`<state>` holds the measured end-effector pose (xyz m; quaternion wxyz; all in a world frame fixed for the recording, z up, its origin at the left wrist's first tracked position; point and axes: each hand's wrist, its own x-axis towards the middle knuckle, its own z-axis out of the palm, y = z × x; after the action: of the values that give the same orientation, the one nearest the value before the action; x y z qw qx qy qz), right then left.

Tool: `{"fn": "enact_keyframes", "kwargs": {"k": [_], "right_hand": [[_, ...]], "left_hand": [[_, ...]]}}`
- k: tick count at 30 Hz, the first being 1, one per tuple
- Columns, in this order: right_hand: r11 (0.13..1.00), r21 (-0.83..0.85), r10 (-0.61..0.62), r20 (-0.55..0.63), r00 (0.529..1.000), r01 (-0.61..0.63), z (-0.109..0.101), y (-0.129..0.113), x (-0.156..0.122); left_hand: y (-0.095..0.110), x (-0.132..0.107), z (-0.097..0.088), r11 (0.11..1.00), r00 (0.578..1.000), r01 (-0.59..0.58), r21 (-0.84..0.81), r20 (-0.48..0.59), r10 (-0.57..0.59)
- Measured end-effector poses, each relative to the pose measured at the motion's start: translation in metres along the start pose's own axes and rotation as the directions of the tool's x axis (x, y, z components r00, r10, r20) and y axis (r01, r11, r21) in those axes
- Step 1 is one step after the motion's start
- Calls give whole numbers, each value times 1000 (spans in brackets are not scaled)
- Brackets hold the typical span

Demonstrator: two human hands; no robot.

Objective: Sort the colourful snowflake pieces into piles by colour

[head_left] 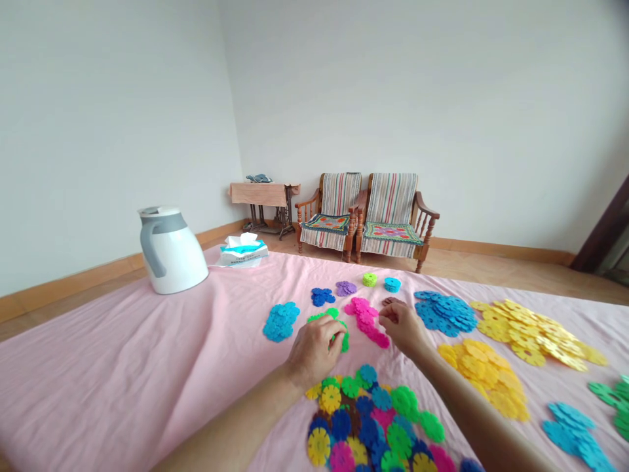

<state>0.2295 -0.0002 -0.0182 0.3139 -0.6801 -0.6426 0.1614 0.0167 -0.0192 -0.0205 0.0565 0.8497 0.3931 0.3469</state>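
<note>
Pink sheet point(147, 367), sorted plastic discs point(445, 313) in color piles, left hand point(313, 351) curled over green discs point(339, 337), grip unclear, right hand point(401, 326) with fingertips together beside pink discs point(366, 321), mixed pile point(368, 419) nearer

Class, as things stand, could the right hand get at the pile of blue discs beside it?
Probably yes: the right hand sits just left of the blue plastic discs, with only pink sheet between them.

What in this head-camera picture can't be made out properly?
Head view:
Whether the left hand holds any green discs: its fingers hide that.
Mixed disc pile: cut off by the bottom edge.
Far green discs: cut off by the right edge.
Bundle on the treadle table: too small.
</note>
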Motion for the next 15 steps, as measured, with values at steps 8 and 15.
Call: {"fn": "enact_keyframes", "kwargs": {"k": [8,15], "right_hand": [[988,2,-147,334,931,155,-47,4,-49],[946,-235,-16,656,755,225,-83,-7,-87]], "left_hand": [[-1,0,1,999,1000,13,37,5,-13],[-2,1,1,1000,1000,23,13,10,-23]]}}
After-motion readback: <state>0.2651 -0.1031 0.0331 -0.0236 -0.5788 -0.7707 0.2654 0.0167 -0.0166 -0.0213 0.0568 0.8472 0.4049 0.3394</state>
